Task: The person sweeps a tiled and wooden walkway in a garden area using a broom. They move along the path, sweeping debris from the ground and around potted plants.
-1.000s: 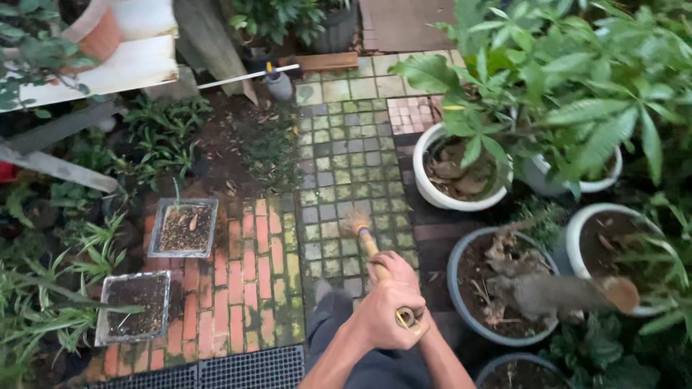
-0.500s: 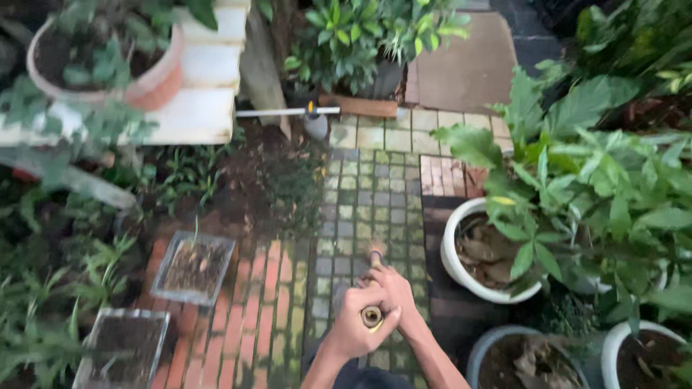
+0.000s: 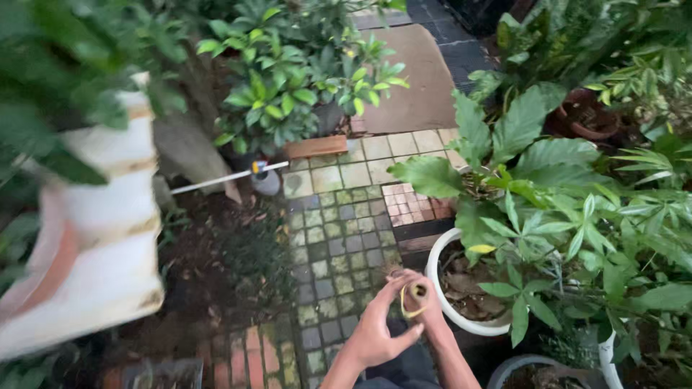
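Both hands met low in the view over the mossy paving, gripping the end of a short wooden-handled tool, probably a small brush, seen almost end-on. The left hand was curled against the handle from below, thumb out and fingers reaching up to its tip, while the right hand was clenched around the shaft; a thin yellowish loop hung from the handle's end between them. To work well from that grip, it seemed wise to keep the handle steady with the right hand and let the left guide the top (the working end was hidden behind the hands, so its contact with the ground could not be judged). The tool sat just beside a white pot filled with dry leaves, under broad green foliage. The ground was small square pavers, green with moss, giving way to red brick at the near left and bare soil beyond. It was a crowded garden path, with potted shrubs at the far end.
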